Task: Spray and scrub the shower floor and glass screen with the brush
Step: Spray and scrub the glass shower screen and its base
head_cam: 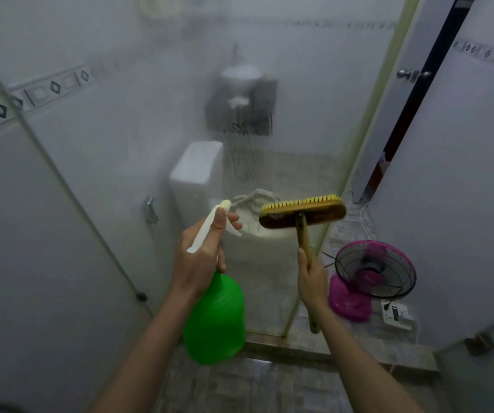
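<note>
My left hand (199, 257) grips the white trigger head of a green spray bottle (214, 320), nozzle pointed at the glass screen (269, 84) straight ahead. My right hand (311, 281) grips the wooden handle of a scrub brush (302, 214). Its wooden head is held sideways with yellow bristles up, close to the glass. The glass looks misty and streaked. The tiled shower floor (240, 383) lies below my arms.
Behind the glass stand a white toilet (198, 174) and a small sink (241, 76). A pink table fan (373, 272) and a white power strip (396, 314) sit on the floor at right, beyond the raised stone kerb (359, 350). A door (403, 93) stands ajar.
</note>
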`<action>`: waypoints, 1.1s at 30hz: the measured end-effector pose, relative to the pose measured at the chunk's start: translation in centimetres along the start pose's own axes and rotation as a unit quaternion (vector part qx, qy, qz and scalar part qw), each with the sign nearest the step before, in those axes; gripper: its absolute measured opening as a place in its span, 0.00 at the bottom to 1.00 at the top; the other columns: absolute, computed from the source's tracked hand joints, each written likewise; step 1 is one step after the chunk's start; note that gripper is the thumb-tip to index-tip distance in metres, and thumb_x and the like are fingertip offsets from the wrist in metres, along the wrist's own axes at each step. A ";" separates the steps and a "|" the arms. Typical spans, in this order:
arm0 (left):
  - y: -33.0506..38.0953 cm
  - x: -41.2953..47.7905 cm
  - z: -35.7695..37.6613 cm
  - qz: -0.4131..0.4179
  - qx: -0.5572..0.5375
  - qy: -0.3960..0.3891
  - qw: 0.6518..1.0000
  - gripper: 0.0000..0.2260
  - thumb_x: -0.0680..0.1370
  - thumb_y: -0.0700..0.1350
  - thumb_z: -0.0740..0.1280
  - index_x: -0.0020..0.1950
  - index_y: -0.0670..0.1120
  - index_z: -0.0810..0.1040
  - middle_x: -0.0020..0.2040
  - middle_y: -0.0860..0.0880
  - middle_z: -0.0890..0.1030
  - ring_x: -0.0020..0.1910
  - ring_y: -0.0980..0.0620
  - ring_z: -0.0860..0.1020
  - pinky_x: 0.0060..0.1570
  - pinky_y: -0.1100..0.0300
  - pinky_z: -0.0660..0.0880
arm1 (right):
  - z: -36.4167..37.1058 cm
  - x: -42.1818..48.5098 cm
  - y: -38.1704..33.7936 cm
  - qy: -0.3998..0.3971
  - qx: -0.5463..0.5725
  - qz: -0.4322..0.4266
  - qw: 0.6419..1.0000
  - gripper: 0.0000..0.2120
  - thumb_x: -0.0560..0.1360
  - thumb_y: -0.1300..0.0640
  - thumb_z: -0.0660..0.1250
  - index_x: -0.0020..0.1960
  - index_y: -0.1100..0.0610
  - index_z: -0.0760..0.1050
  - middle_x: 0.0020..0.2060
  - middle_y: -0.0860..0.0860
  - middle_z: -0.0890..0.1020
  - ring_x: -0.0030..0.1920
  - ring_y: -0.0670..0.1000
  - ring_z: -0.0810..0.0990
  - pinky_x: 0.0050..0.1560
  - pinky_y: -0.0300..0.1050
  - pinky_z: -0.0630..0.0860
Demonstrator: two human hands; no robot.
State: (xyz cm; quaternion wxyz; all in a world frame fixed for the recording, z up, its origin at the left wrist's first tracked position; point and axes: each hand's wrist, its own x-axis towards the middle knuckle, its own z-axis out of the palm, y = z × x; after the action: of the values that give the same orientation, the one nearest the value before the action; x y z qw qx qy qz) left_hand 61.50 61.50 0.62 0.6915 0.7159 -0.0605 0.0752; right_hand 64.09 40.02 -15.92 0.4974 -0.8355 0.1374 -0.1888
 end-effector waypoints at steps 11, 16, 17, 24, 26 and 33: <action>-1.3 0.0 0.3 -0.023 0.025 0.019 0.999 0.17 0.82 0.57 0.58 0.51 0.50 0.83 0.48 0.51 0.87 0.20 0.52 0.69 0.24 0.65 0.69 | -2.2 2.3 -0.5 0.022 0.006 -0.042 0.999 0.27 0.76 0.31 0.51 0.47 0.53 0.75 0.28 0.49 0.70 0.24 0.43 0.68 0.25 0.41 0.64; -1.7 -0.2 -1.2 -0.026 0.027 0.038 0.999 0.16 0.82 0.57 0.58 0.52 0.54 0.83 0.50 0.50 0.87 0.21 0.52 0.69 0.24 0.64 0.69 | -1.6 3.4 -5.2 0.003 -0.040 -0.078 0.996 0.20 0.79 0.39 0.53 0.48 0.53 0.74 0.29 0.46 0.71 0.27 0.43 0.71 0.28 0.44 0.66; -2.0 -0.3 -1.5 -0.025 0.026 0.040 0.999 0.15 0.83 0.57 0.58 0.51 0.57 0.84 0.50 0.50 0.86 0.21 0.52 0.69 0.24 0.64 0.69 | -1.7 4.9 -8.6 -0.007 -0.056 -0.117 0.992 0.19 0.80 0.41 0.54 0.49 0.55 0.73 0.30 0.46 0.73 0.28 0.44 0.72 0.29 0.44 0.67; -2.6 -0.9 -5.0 -0.035 0.010 0.083 0.996 0.19 0.80 0.60 0.57 0.51 0.51 0.84 0.52 0.50 0.86 0.21 0.52 0.69 0.24 0.63 0.69 | -3.7 6.3 -13.2 -0.016 -0.160 -0.189 0.969 0.19 0.80 0.39 0.54 0.43 0.54 0.69 0.29 0.48 0.73 0.28 0.49 0.72 0.28 0.43 0.65; -2.5 -1.0 -6.4 -0.032 -0.001 0.092 0.995 0.17 0.80 0.60 0.57 0.49 0.54 0.84 0.51 0.50 0.86 0.21 0.52 0.68 0.24 0.63 0.69 | -4.1 3.5 -10.3 -0.019 -0.155 -0.120 0.980 0.21 0.79 0.37 0.52 0.43 0.53 0.70 0.29 0.49 0.74 0.28 0.50 0.74 0.28 0.45 0.67; -2.2 -0.1 -12.1 -0.030 0.030 0.122 0.992 0.23 0.78 0.65 0.58 0.53 0.49 0.83 0.50 0.50 0.86 0.21 0.53 0.69 0.27 0.58 0.71 | 6.3 5.5 -21.6 -0.043 -0.182 -0.194 0.963 0.22 0.79 0.35 0.50 0.45 0.54 0.68 0.32 0.51 0.76 0.31 0.54 0.75 0.31 0.50 0.72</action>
State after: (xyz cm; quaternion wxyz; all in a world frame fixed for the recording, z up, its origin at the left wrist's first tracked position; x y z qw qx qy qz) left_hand 61.49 73.64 -1.14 0.6742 0.7229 0.0484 0.1432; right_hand 72.78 52.77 1.44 0.2961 -0.9299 -0.0166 -0.2174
